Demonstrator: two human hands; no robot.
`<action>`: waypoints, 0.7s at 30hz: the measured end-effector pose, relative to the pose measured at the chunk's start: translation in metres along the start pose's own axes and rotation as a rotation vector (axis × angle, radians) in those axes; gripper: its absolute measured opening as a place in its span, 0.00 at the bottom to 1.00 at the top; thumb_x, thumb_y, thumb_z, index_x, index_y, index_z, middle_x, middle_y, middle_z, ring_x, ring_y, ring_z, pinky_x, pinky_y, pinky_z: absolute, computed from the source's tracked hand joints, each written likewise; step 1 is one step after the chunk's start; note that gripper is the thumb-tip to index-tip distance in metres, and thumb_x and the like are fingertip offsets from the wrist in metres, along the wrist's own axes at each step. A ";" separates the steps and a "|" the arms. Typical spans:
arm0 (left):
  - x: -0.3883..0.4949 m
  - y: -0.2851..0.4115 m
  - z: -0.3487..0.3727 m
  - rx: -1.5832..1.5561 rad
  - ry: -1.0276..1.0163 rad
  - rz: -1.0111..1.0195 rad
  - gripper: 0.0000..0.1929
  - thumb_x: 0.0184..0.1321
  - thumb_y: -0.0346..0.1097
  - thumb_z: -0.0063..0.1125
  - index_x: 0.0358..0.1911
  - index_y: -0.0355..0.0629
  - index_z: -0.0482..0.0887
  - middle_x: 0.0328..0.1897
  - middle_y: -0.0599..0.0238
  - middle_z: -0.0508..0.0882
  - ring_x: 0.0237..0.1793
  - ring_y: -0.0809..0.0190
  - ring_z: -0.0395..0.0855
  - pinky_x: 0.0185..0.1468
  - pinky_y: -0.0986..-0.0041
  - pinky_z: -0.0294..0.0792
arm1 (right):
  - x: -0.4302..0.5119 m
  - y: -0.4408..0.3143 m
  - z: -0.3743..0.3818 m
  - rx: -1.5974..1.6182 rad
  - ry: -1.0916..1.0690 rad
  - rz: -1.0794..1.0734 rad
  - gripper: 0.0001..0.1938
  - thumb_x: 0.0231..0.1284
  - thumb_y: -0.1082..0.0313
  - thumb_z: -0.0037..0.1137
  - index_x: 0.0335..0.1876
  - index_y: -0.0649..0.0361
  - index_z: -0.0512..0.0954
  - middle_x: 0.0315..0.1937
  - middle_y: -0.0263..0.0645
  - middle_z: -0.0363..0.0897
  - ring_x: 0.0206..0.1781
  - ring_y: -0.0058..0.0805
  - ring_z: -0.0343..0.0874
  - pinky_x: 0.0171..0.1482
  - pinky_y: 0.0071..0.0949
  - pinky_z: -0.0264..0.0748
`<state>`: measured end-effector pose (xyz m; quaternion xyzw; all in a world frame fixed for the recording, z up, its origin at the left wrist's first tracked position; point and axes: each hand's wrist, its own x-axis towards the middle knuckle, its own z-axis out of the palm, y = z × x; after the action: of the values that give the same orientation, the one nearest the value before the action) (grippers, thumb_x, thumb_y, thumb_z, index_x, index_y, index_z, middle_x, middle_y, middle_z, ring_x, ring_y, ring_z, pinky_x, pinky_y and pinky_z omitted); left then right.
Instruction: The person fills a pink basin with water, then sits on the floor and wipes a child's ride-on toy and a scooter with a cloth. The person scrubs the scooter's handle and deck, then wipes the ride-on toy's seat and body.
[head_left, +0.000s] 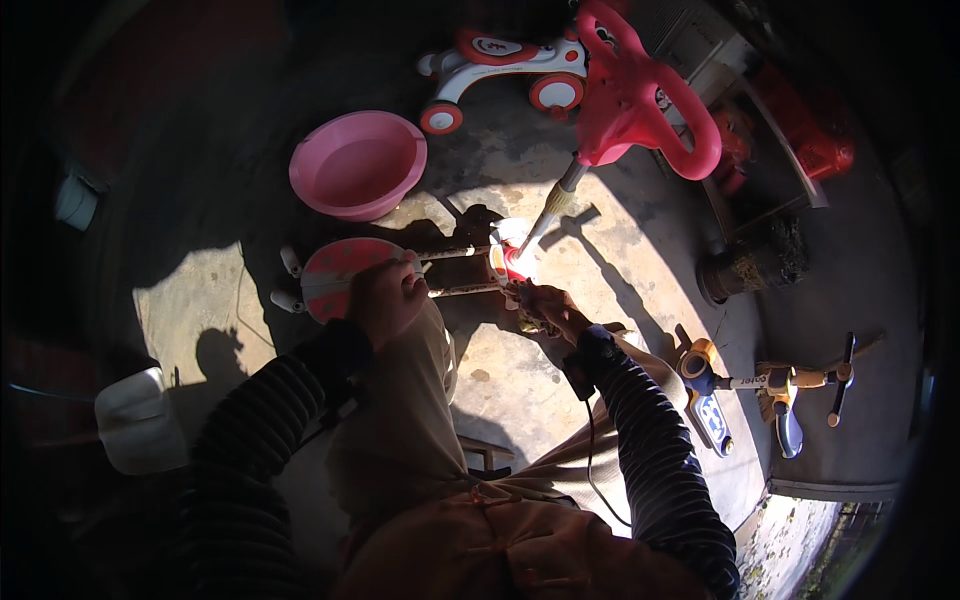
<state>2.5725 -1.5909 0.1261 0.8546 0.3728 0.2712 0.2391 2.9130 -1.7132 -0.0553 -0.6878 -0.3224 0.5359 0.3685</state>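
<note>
A child's ride-on swing car lies before me, with a pink and white dotted seat. Two worn metal bars join the seat to a sunlit red and white front part. From there a grey steering column rises to a pink steering wheel. My left hand is curled into a fist over the seat's near edge, and I see nothing in it. My right hand has its fingers bent at the front part's near side. A small mottled thing shows under these fingers, too unclear to name.
A pink plastic basin and a red and white ride-on toy stand beyond. At right are a dark cylindrical container and a child's scooter. A white plastic container is at left. A black cable hangs from my right sleeve.
</note>
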 end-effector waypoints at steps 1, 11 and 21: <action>0.000 0.000 0.001 -0.002 -0.017 -0.004 0.10 0.54 0.37 0.61 0.21 0.42 0.76 0.20 0.54 0.79 0.26 0.46 0.81 0.31 0.58 0.72 | -0.012 -0.011 -0.003 0.076 0.002 -0.011 0.14 0.66 0.70 0.59 0.55 0.61 0.78 0.47 0.38 0.83 0.49 0.29 0.81 0.52 0.28 0.78; 0.001 0.021 0.003 0.113 -0.262 -0.063 0.11 0.57 0.43 0.61 0.35 0.44 0.82 0.31 0.57 0.85 0.32 0.50 0.85 0.39 0.59 0.75 | -0.075 -0.027 0.021 0.719 0.103 0.085 0.12 0.70 0.63 0.57 0.52 0.61 0.79 0.37 0.34 0.83 0.36 0.26 0.81 0.34 0.31 0.79; 0.052 0.072 0.141 -0.667 -0.759 -0.285 0.46 0.57 0.44 0.72 0.75 0.45 0.54 0.65 0.56 0.72 0.60 0.62 0.75 0.61 0.69 0.69 | -0.087 -0.089 0.035 1.160 -0.297 -0.074 0.27 0.71 0.37 0.43 0.62 0.50 0.72 0.56 0.37 0.79 0.56 0.35 0.80 0.54 0.42 0.81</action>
<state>2.7296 -1.6240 0.0803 0.7111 0.2658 0.0113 0.6508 2.8556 -1.7343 0.0584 -0.2806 -0.0490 0.7017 0.6531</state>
